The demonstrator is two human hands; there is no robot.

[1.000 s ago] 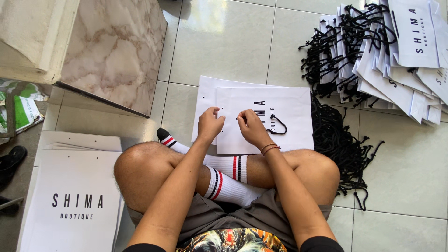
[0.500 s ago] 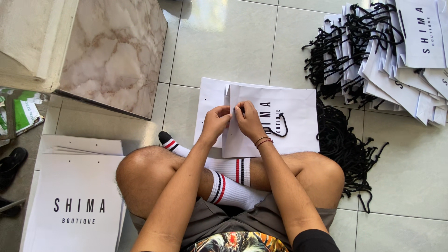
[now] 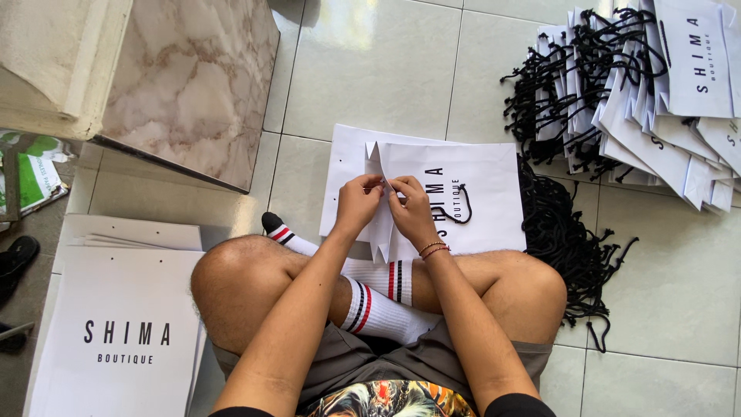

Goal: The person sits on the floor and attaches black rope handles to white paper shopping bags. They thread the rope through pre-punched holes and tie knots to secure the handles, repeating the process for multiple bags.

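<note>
I sit cross-legged on a tiled floor. A flat white paper bag [image 3: 478, 208] with black lettering lies in front of my shins, its open top edge folded up towards me. My left hand [image 3: 356, 205] and my right hand [image 3: 409, 210] pinch that raised edge side by side, fingers closed on the paper. A short black cord handle [image 3: 461, 207] curls on the bag just right of my right hand. Another white sheet or bag [image 3: 347, 166] lies under it.
A stack of flat white bags [image 3: 116, 332] lies at my left knee. A heap of finished bags with black cord handles [image 3: 656, 93] fills the far right. Loose black cords [image 3: 563, 239] lie right of my knee. A marble-patterned slab [image 3: 193, 85] stands at far left.
Both hands have come together at the bag's near edge and lifted it, so the paper now stands folded up between the fingers. The view shifted slightly.
</note>
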